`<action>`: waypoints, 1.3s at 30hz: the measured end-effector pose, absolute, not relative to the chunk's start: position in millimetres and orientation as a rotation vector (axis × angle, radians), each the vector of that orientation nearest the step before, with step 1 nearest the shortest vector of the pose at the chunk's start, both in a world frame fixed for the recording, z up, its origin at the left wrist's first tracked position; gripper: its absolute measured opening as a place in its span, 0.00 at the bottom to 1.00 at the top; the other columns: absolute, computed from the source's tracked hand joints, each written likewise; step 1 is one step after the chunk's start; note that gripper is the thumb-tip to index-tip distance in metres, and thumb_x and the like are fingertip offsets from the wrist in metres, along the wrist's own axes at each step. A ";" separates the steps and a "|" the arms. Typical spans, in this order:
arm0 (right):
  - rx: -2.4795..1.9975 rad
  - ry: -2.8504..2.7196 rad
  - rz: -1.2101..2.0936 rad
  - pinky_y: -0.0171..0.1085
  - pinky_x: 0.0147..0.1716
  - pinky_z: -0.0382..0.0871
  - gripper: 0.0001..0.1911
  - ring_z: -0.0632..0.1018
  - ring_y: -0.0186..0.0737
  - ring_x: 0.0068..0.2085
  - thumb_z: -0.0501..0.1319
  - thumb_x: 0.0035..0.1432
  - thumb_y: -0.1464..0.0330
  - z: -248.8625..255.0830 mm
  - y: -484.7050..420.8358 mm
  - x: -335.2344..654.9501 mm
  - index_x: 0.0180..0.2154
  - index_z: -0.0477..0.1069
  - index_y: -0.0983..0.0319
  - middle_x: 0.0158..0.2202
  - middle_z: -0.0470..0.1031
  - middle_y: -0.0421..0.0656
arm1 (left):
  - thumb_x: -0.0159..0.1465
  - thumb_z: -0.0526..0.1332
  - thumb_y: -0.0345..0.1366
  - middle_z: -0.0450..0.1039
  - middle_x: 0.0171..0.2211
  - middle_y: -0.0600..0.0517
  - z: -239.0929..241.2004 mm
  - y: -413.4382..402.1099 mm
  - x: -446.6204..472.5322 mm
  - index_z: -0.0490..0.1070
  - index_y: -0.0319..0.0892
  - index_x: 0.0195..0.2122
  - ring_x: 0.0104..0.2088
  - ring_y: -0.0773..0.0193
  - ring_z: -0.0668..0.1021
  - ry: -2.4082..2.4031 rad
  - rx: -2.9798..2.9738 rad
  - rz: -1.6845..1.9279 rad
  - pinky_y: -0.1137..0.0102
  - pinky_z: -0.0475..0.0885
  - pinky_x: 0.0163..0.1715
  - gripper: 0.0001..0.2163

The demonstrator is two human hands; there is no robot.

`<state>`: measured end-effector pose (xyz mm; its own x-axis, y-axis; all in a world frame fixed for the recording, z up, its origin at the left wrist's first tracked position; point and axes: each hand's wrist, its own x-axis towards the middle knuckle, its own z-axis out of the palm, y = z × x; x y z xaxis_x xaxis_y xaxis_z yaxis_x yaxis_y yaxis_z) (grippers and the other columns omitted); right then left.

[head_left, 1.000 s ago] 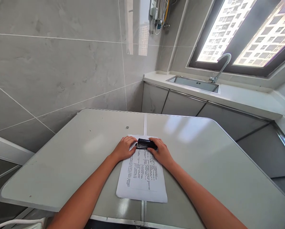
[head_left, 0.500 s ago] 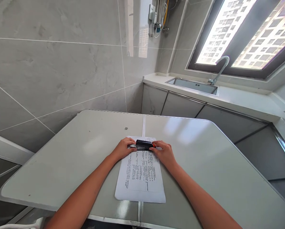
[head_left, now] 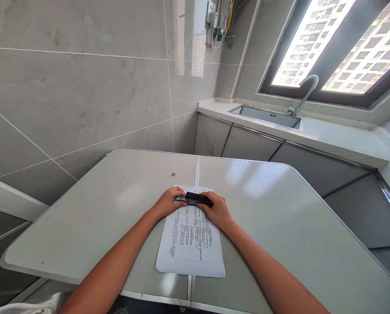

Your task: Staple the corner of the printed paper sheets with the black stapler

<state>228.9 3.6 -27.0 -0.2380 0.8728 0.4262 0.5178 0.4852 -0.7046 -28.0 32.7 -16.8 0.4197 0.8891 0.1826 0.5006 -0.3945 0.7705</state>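
Note:
A black stapler (head_left: pixel 192 197) lies sideways over the far end of a printed sheet of paper (head_left: pixel 191 244). My left hand (head_left: pixel 170 201) is closed on its left end, fingers on the far side and thumb on the near side, where a silvery part shows. My right hand (head_left: pixel 216 207) is wrapped round the right part of the stapler, whose black end sticks out beyond the fingers. Beyond the paper, a small bit of staples (head_left: pixel 173 174) rests on the table.
The pale table (head_left: pixel 83 231) has a metal seam down its middle. Behind it stands a counter (head_left: pixel 332 135) with a sink (head_left: pixel 266 117) and a tap (head_left: pixel 307 91). A grey tiled wall (head_left: pixel 83 96) rises at the left.
My right hand has shifted left along the stapler and now wraps further over it. The red-orange spot at its right end no longer shows. My left hand keeps its place.

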 end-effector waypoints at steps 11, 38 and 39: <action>-0.692 -2.100 -0.140 0.50 0.54 0.81 0.21 0.82 0.45 0.50 0.61 0.68 0.76 -12.9 -19.0 233.1 0.58 0.76 0.51 0.49 0.83 0.44 | 0.72 0.61 0.49 0.73 0.62 0.38 -15.6 20.8 -1.3 0.68 0.43 0.64 0.61 0.52 0.76 0.779 1.012 1.171 0.54 0.69 0.65 0.23; -1.053 -1.799 0.111 0.48 0.45 0.77 0.21 0.78 0.51 0.50 0.70 0.60 0.67 -17.0 -16.2 228.5 0.55 0.76 0.51 0.49 0.78 0.47 | 0.63 0.70 0.48 0.81 0.53 0.40 5.3 3.1 -11.2 0.68 0.45 0.61 0.24 0.70 0.73 0.900 1.440 1.132 0.73 0.72 0.25 0.27; -0.964 -1.832 0.010 0.48 0.45 0.76 0.21 0.78 0.49 0.48 0.69 0.61 0.68 -16.1 -20.0 226.9 0.56 0.76 0.50 0.47 0.79 0.47 | 0.64 0.70 0.48 0.81 0.54 0.40 7.2 0.3 -10.6 0.68 0.45 0.60 0.23 0.71 0.71 0.886 1.481 1.080 0.73 0.71 0.24 0.27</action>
<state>226.9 -20.0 -16.1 -0.1584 0.6135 0.7736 0.6053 0.6794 -0.4148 -10.6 0.3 7.2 0.3185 0.9326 0.1700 -0.0154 -0.1742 0.9846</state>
